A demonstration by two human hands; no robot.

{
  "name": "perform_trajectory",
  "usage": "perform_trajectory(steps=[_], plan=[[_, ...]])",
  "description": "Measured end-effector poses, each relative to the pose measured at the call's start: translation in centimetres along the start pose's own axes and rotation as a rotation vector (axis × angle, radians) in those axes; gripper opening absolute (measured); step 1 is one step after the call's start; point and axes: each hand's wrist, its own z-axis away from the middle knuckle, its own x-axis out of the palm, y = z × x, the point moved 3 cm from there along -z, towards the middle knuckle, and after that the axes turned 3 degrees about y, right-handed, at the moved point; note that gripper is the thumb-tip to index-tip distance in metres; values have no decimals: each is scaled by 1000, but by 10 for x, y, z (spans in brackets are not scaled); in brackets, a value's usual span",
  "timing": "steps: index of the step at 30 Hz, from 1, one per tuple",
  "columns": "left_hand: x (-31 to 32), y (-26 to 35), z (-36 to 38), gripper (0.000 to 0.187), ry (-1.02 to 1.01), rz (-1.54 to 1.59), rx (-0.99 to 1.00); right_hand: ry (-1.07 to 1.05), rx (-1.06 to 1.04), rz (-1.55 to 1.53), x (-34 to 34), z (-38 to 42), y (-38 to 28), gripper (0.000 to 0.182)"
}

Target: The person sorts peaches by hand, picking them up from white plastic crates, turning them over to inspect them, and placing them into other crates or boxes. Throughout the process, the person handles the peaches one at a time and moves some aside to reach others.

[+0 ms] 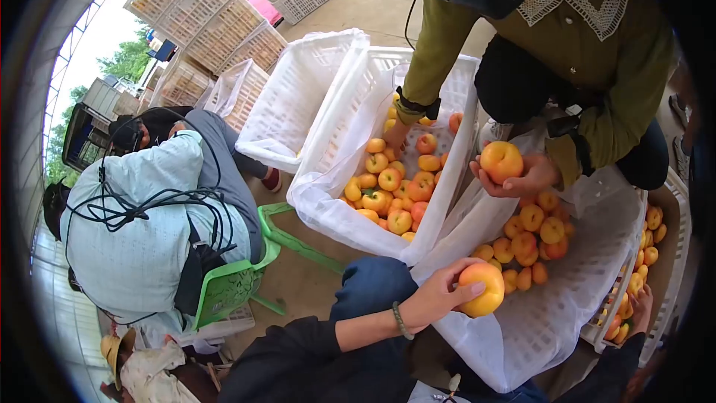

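Observation:
My left hand [440, 295], with a beaded bracelet at the wrist, is closed around a large yellow-orange peach [482, 289]. The peach is held over the near edge of a white crate lined with thin white cloth [537, 328], where several peaches [524, 244] lie together. At the far right, my right hand [641, 310] reaches into another crate [677, 269] and touches the peaches there. Its fingers are partly hidden, so whether they grip one cannot be made out.
A co-worker opposite holds a peach [501, 162] in one hand; the other hand [397, 134] reaches into a lined crate [350, 220] of peaches. An empty lined crate [298, 97] stands beside it. Someone sits on a green chair [227, 291] at left. Stacked crates [209, 15] rise behind.

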Motion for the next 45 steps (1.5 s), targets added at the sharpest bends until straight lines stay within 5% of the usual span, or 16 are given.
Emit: perform_trajectory(steps=[3, 8, 10, 12, 14, 18, 19, 20, 21, 23, 25, 27, 32, 35, 40, 45], plan=[[-4, -2, 6, 53, -64, 4, 31, -348, -75, 69, -1, 28, -42, 42], [-13, 36, 25, 54, -200, -149, 295, -248, -300, 530, 239, 266, -206, 66], [-15, 59, 28, 56, -203, -263, 393, -702, -114, 269, 350, 375, -214, 86], [-14, 77, 29, 63, -248, -424, 544, -872, -108, 172, 424, 424, -196, 96], [-21, 86, 27, 67, -264, -426, 622, -1020, -155, 39, 473, 439, -174, 90], [-63, 124, 23, 61, -285, -1155, 660, -1008, -142, 147, 528, 424, -144, 77], [-86, 144, 21, 58, -300, -1301, 584, -1022, 98, 73, 554, 437, -148, 68], [-114, 158, 17, 43, -52, -1226, 730, -1024, 334, -4, 569, 444, -148, 59], [-143, 178, 11, 33, 139, -1198, 622, -1011, 338, -2, 574, 439, -139, 59], [-198, 193, -13, 29, 339, -1372, 506, -981, -163, 340, 587, 424, -115, 46], [-229, 182, -59, 30, 305, -1679, 206, -982, -280, 367, 602, 424, -104, 43], [-258, 147, -132, 37, 129, -1643, 50, -997, -457, 376, 616, 420, -97, 37], [-306, 46, -259, 64, -80, -1954, -175, -963, -352, 272, 624, 400, -74, 28], [-328, 4, -304, 69, 62, -1927, -82, -928, -388, 222, 624, 398, -71, 28], [-323, -13, -303, 57, 133, -1842, -249, -931, -220, 194, 626, 384, -63, 30], [-315, -12, -299, 78, 136, -1835, -348, -1019, -150, 172, 625, 377, -61, 29]])
